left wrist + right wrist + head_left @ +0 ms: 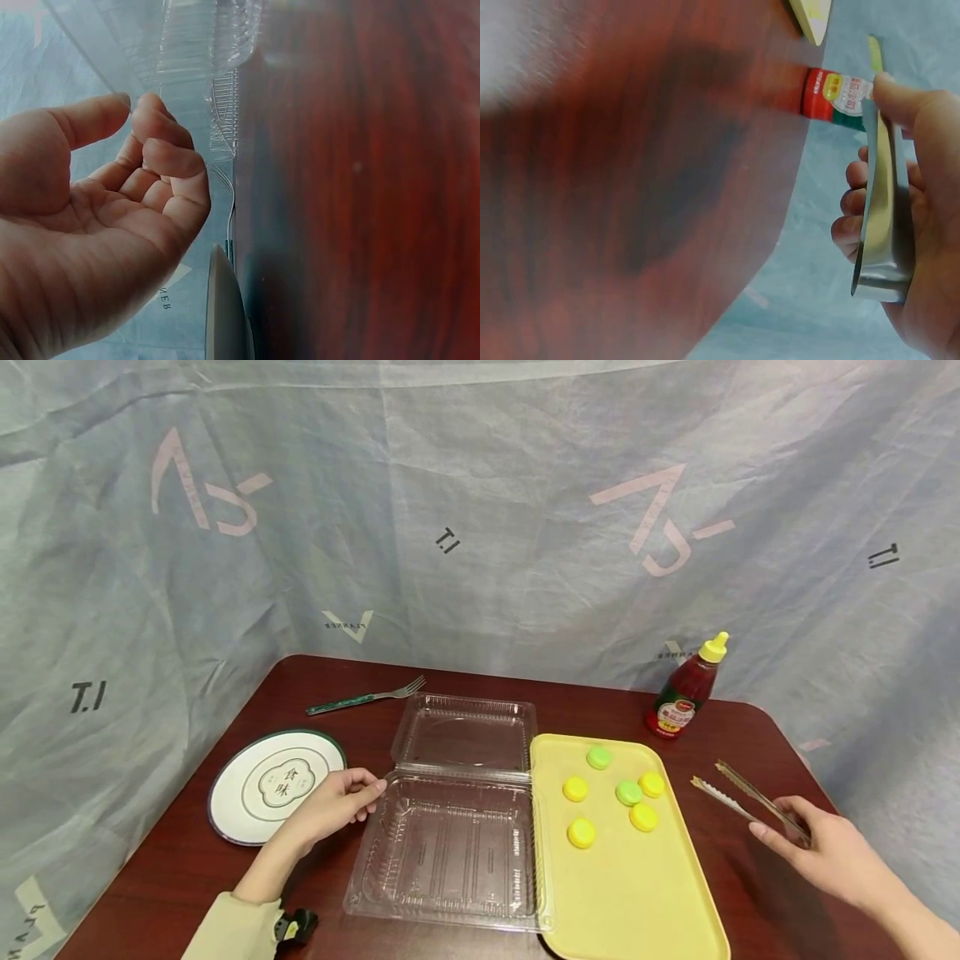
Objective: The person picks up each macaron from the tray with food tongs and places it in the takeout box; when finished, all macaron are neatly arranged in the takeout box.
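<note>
My left hand [341, 802] pinches the left edge of a clear plastic clamshell container [450, 852] between thumb and index finger. In the left wrist view that thumb [94, 120] meets the index fingertip at the thin clear rim. The container lies opened out, its two halves joined along a crease. Off to the right, my right hand [817, 847] holds metal food tongs [750, 802], their tips apart with nothing between them. A yellow tray [615, 893] lies between the hands, bearing several yellow macarons [581, 833] and green macarons [628, 792]. The container's right rim overlaps the tray's left edge.
A white plate [232, 793] sits left of the left hand. Behind it lies a fork [352, 702] with a green handle. A red sauce bottle [678, 697] with a yellow cap stands at the back right. Grey cloth [480, 527] hangs around the dark red table [600, 693].
</note>
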`<state>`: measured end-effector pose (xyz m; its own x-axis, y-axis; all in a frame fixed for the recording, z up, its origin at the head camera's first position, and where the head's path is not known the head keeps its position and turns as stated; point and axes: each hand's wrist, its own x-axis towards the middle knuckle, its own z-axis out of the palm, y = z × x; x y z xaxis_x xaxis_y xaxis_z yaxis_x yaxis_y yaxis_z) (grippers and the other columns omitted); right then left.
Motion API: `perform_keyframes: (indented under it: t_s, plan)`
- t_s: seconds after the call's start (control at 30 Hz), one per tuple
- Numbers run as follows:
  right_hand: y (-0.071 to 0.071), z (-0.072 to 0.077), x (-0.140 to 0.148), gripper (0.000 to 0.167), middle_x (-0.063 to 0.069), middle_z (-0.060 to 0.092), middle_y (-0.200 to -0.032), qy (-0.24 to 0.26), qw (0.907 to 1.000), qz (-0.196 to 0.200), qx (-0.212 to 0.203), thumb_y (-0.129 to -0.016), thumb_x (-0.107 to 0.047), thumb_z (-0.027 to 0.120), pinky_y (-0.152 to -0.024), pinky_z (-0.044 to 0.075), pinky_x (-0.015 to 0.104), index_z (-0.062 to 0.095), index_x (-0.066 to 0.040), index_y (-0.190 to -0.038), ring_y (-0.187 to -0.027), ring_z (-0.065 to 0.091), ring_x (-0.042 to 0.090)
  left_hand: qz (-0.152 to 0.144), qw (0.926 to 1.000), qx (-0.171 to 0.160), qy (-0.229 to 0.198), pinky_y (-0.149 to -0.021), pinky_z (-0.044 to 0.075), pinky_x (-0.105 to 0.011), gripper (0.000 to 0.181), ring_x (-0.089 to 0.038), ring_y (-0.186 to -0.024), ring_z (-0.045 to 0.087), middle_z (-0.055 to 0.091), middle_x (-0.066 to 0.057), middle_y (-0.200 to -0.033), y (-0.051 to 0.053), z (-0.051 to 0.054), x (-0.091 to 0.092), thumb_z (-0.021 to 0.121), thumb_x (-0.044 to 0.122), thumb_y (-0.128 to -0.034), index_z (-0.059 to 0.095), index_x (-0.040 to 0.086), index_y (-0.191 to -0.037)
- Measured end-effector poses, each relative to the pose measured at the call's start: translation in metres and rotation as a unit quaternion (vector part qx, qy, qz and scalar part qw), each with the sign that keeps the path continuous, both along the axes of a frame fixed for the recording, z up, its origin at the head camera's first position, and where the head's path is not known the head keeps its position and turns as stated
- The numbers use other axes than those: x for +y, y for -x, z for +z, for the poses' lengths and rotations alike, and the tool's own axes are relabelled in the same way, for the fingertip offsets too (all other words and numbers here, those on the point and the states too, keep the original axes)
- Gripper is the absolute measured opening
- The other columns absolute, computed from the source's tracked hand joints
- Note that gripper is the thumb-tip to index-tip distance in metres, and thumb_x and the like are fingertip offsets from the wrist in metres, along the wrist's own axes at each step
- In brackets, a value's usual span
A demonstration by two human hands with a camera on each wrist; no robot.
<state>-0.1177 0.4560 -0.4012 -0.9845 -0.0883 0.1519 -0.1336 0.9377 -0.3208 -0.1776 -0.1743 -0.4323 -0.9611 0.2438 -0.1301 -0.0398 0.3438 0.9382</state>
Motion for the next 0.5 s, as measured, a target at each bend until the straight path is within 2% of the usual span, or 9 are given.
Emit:
perform_keyframes:
  t_s: [0.27,0.5]
  plan:
    - [0.018,0.015,-0.002,0.038,-0.002,0.041,-0.066,-0.011,0.9995,0.013,-0.028,-0.094,-0.040,0.069,-0.054,0.028,0.027,0.061,-0.005,-0.108,-0.055,0.035,0.006,-0.002,1.0000,0.000,-0.002,-0.057,0.043,-0.026,0.025,-0.015,-0.065,0.053,0.057,-0.004,-0.074,0.001,-0.002,-0.001,0.060,0.024,-0.1016,0.063,0.000,-0.098]
    - [0.033,0.020,-0.010,0.037,-0.005,0.039,-0.060,-0.035,0.9986,0.035,-0.019,-0.091,-0.045,0.071,-0.055,0.029,0.026,0.066,-0.010,-0.103,-0.054,0.034,0.004,0.000,1.0000,0.001,0.002,-0.057,0.043,-0.026,0.024,-0.015,-0.065,0.053,0.057,-0.004,-0.074,0.001,-0.001,-0.001,0.060,0.025,-0.1016,0.063,0.001,-0.097]
